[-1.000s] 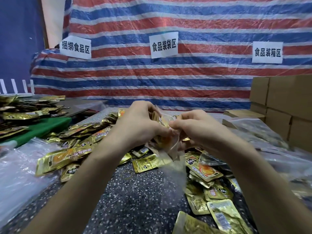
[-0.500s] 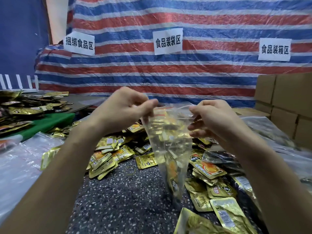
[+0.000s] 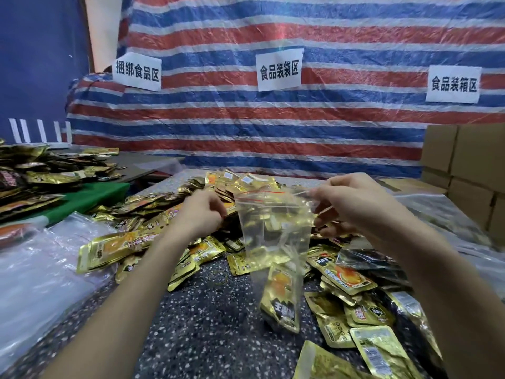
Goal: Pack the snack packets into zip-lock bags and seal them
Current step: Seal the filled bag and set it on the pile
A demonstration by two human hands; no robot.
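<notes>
Nearest us, gold snack packets (image 3: pixel 379 354) lie loose on the speckled dark table (image 3: pixel 213 324). Above them we hold a clear zip-lock bag (image 3: pixel 273 228) upright in the air, one gold packet (image 3: pixel 281 299) sitting at its bottom. Our right hand (image 3: pixel 352 206) pinches the bag's upper right corner between thumb and fingers. Our left hand (image 3: pixel 200 214), fingers curled, is at the bag's left edge; we cannot tell whether it grips it. Beyond lies a heap of packets (image 3: pixel 240 181), then cardboard boxes (image 3: pixel 470 170) and a striped tarp (image 3: pixel 273 127) with paper signs (image 3: pixel 279 69).
</notes>
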